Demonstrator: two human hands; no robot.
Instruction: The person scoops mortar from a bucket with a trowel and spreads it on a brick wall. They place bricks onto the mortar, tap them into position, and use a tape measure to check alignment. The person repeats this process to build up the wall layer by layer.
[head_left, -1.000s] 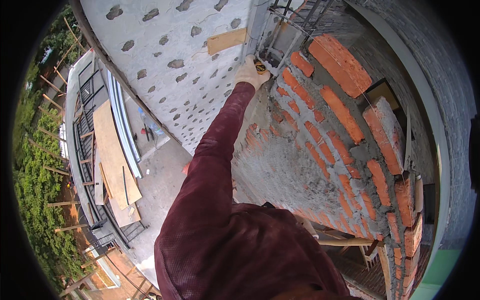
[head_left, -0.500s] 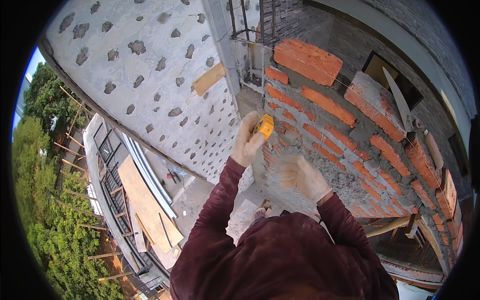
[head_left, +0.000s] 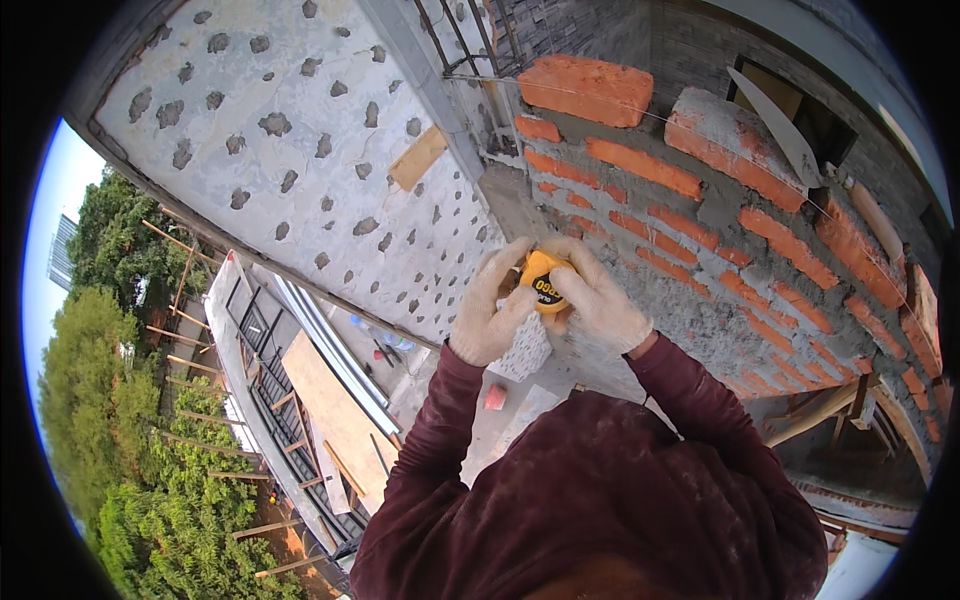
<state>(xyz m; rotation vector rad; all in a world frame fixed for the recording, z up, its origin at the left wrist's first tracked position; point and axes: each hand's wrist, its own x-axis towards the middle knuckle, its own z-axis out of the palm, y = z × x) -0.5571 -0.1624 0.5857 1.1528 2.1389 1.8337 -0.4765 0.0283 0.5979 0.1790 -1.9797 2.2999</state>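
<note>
A yellow and black tape measure (head_left: 545, 281) is held in front of my chest between both gloved hands. My left hand (head_left: 490, 308), in a cream work glove, grips its left side with the fingers curled round it. From the other side my right hand (head_left: 598, 300), gloved alike, closes on the case with its fingers bent over the top and right edge. No drawn-out blade shows. Just beyond and to the right of my hands rises a brick wall (head_left: 690, 240) with rough grey mortar between its red bricks.
A trowel (head_left: 785, 125) stands on the wall's top course, near a taut string line. Loose bricks (head_left: 585, 90) sit along that top. To the left is a pitted white wall (head_left: 290, 130) with a wooden block (head_left: 418, 158). Plywood (head_left: 335, 410) and framing lie below, beside a drop toward trees.
My right hand has come up and left onto the tape measure, which only my left hand held before. The tape measure is now lower and closer to me. The view has shifted slightly.
</note>
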